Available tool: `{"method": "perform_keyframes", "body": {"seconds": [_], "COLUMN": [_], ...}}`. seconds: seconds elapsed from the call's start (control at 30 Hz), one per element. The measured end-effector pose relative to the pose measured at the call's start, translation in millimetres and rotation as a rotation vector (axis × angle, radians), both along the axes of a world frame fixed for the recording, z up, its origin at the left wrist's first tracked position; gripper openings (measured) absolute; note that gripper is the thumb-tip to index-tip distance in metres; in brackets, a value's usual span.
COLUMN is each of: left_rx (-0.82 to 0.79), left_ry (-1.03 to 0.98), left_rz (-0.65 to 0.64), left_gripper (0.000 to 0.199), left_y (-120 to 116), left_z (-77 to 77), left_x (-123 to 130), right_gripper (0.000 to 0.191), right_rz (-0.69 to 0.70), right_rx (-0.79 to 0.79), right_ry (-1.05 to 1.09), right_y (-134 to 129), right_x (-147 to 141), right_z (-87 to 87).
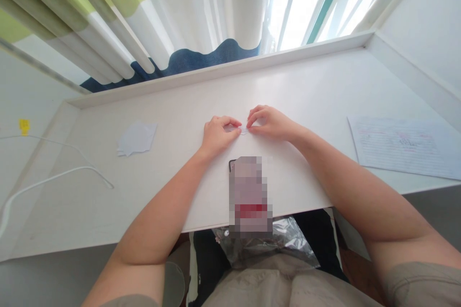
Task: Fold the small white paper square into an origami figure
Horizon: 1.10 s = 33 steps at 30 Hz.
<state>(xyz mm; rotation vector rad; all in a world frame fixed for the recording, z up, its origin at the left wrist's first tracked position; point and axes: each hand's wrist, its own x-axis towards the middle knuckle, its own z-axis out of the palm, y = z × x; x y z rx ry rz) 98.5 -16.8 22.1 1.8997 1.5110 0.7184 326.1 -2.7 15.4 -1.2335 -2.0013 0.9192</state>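
Observation:
Both hands meet over the middle of the white desk (173, 192). My left hand (220, 132) is closed in a pinch on the left side of a small white piece of paper (244, 130). From the other side, my right hand (272, 123) pinches the same paper with thumb and fingertips. Fingers cover much of the paper, so its full shape is hidden. Just below the hands, near the desk's front edge, lies a pixelated object (248, 192) with a dark corner, which looks like a phone.
White paper pieces (137, 139) lie in a pile at left. Lined written sheets (403, 144) are at right. A white cable (54, 180) crosses the left side. A raised ledge (223, 69) runs along the back, below the curtain (201, 14). Clear plastic (288, 244) rests on the lap.

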Motion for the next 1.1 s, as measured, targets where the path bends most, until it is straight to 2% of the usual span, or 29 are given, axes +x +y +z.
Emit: {"method": "perform_keyframes", "body": {"seconds": [0.17, 0.27, 0.4, 0.73, 0.93, 1.1], "left_rx": [0.003, 0.003, 0.004, 0.003, 0.019, 0.071], "left_ry": [-0.003, 0.004, -0.003, -0.002, 0.01, 0.035], "left_rz": [0.003, -0.005, -0.006, -0.018, -0.009, -0.009], "left_gripper": [0.014, 0.013, 0.013, 0.014, 0.014, 0.015], "left_y": [0, -1, 0, 1, 0, 0], "left_z": [-1.1, -1.5, -2.2, -1.3, -2.4, -6.9], "left_x": [0, 0, -1, -2, 0, 0], "right_gripper": [0.014, 0.009, 0.009, 0.01, 0.009, 0.012], "right_rz": [-0.016, -0.048, -0.159, -0.224, -0.201, -0.2], "right_rx": [-0.044, -0.06, -0.027, 0.013, 0.041, 0.106], "right_ry": [0.007, -0.003, -0.091, -0.2, -0.234, -0.143], "right_y": [-1, -1, -2, -9, -12, -11], "right_x": [-1, -6, -15, -21, -21, -16], "right_z": [2.2, 3.1, 0.9, -10.2, -9.1, -10.3]}}
